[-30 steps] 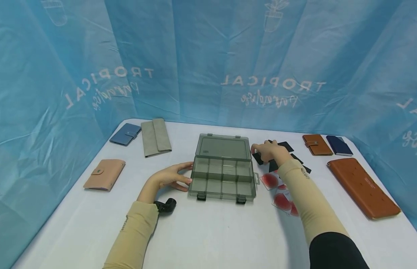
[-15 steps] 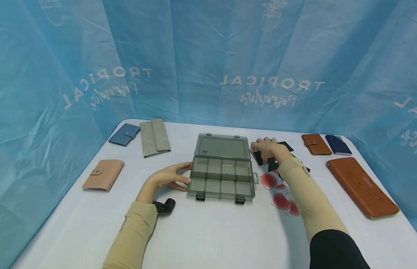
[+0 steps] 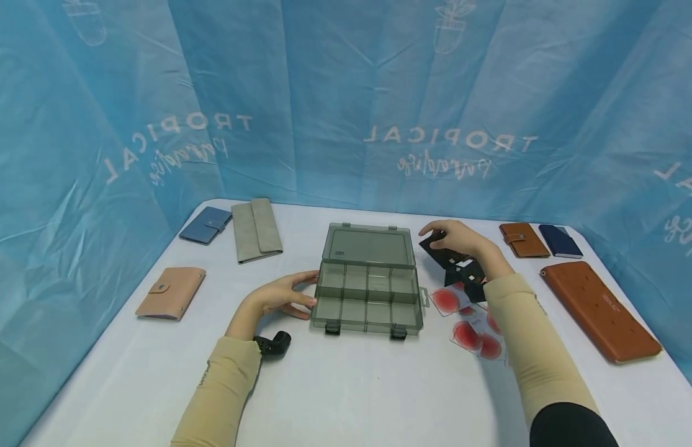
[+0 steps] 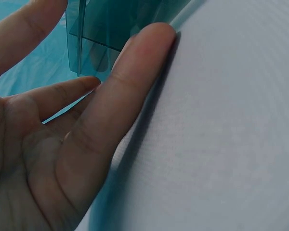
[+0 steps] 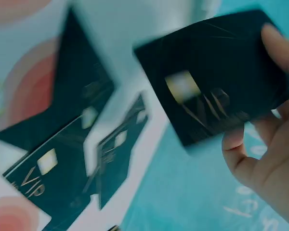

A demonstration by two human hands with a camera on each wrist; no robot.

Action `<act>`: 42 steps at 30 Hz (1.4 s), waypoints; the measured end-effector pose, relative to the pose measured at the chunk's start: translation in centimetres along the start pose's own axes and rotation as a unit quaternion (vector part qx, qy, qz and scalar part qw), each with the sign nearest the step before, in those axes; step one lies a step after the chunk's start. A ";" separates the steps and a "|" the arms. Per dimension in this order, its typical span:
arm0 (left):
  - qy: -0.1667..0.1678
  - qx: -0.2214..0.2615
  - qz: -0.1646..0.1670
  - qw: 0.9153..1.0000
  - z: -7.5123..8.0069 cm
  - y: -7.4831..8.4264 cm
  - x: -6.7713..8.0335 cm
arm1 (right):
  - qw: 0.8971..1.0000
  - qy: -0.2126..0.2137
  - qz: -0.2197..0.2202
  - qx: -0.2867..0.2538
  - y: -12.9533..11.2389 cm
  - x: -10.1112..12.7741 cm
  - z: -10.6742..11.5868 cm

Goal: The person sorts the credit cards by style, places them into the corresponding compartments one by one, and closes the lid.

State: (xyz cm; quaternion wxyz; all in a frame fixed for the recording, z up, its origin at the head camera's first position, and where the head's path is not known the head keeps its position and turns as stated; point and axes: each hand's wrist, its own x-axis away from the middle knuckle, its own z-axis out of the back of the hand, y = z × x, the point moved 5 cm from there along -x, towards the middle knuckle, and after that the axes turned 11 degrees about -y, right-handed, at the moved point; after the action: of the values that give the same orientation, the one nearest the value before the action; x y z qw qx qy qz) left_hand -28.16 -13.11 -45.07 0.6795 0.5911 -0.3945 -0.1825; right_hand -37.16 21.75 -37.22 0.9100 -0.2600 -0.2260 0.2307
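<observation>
My right hand (image 3: 463,239) pinches a black card (image 5: 202,53) with a gold chip square and VIP lettering, held at one end and raised over the table. Below it lie several more black cards (image 3: 463,276), some with the same chip and lettering in the right wrist view. Beside the translucent grey-green compartment box (image 3: 367,326), my left hand (image 3: 278,295) has its fingers spread, fingertips right at the box's left side. The box's lid (image 3: 370,243) is folded back flat, and no contents show in its compartments.
Clear cards with red circles (image 3: 467,335) lie nearer me, right of the box. A pink card holder (image 3: 172,292), blue holder (image 3: 206,225) and grey wallet (image 3: 257,230) are left. A small brown holder (image 3: 525,241), navy one (image 3: 559,241) and long brown wallet (image 3: 599,310) are right.
My right hand has risen from the pile of black cards with one card between its fingers, uncovering others beneath. The left hand stays at the box.
</observation>
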 end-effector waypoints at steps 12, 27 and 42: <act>-0.001 0.004 0.002 1.000 0.0 0.0 0.0 | 0.975 0.113 -0.035 -0.186 -4.0 1.7 0.1; 0.005 0.000 0.006 1.000 -0.2 0.2 0.0 | 0.981 0.001 -0.032 -0.192 -9.6 -2.1 -6.2; 0.013 0.005 0.011 1.000 -0.3 0.2 -0.1 | 0.995 -0.018 -0.036 -0.092 -11.9 -4.2 -8.7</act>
State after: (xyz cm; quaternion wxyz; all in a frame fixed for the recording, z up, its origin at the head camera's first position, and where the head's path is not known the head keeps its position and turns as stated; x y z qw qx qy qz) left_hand -28.04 -12.84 -44.87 0.6834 0.5924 -0.3931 -0.1657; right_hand -32.29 7.27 -38.23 0.8859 -0.3300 -0.2714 0.1807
